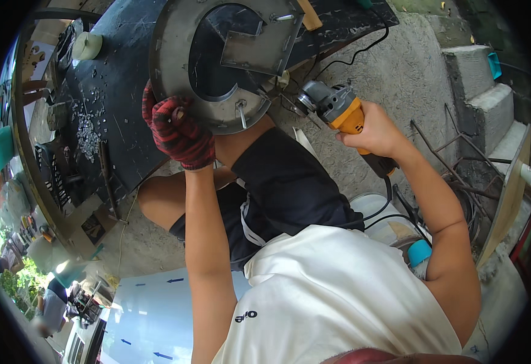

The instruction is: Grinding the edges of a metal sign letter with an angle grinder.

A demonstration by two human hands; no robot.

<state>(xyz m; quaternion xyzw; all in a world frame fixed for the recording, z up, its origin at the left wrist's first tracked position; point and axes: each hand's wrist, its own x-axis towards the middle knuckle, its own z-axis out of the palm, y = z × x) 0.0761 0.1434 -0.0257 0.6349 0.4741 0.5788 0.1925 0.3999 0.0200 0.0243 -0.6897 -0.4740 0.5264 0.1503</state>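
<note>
A large flat metal piece shaped like a letter G [175, 60] lies tilted on the dark table and reaches over my thigh. My left hand [183, 134], in a red and black glove, is closed at its lower left rim. Short metal studs [241, 112] stand up from its face. My bare right hand [377, 130] is wrapped around the body of a yellow and black angle grinder [344, 112]. The grinder's head and disc point toward the metal piece, a little to its right and apart from it.
On the black table [125, 67] are scattered metal bits [88, 130], a pale round container [87, 45] and a wooden strip [309, 15]. The grinder's cord [389, 197] runs past my leg. Concrete steps [481, 91] and thin metal rods [459, 145] are at right. Another person [53, 303] is far left.
</note>
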